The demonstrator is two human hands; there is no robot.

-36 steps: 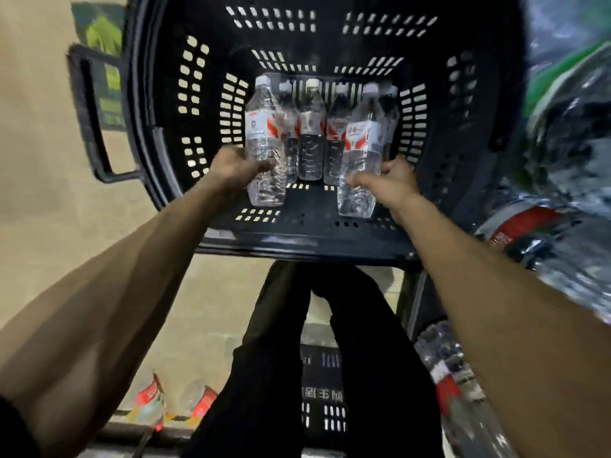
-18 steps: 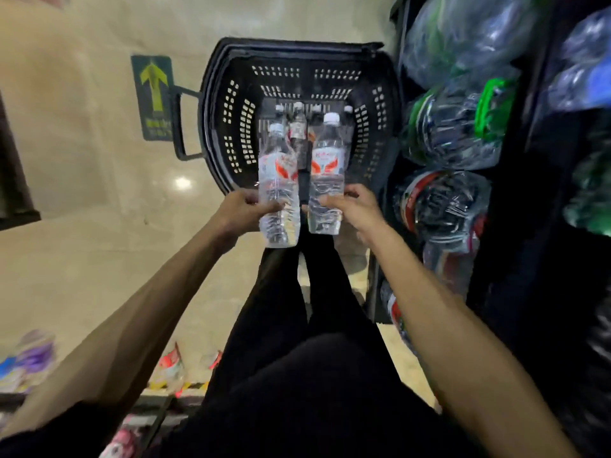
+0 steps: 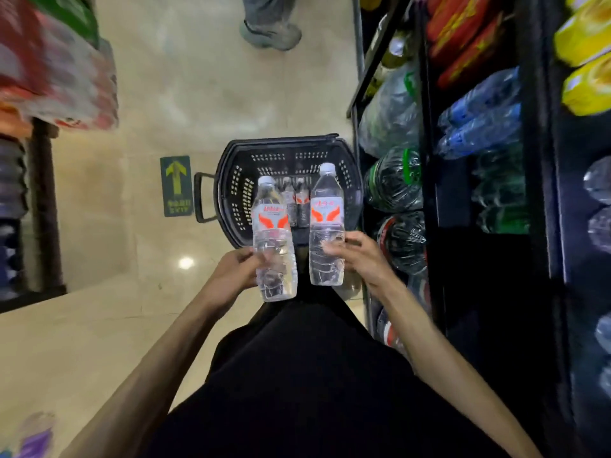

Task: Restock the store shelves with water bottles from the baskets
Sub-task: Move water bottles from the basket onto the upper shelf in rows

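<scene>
left hand (image 3: 236,271) grips bottle (image 3: 273,239) | right hand (image 3: 365,259) grips second bottle (image 3: 326,226) | above basket (image 3: 231,180)

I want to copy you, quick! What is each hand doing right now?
Left hand: closed around the left water bottle.
Right hand: closed around the right water bottle.

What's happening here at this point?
A person stands in a store aisle with one water bottle upright in each hand: the left hand grips the left bottle, the right hand grips the right bottle. A black basket sits on the floor below, with a few more bottles standing in it. The drink shelves are on the right; neither bottle is shelved yet.
</scene>
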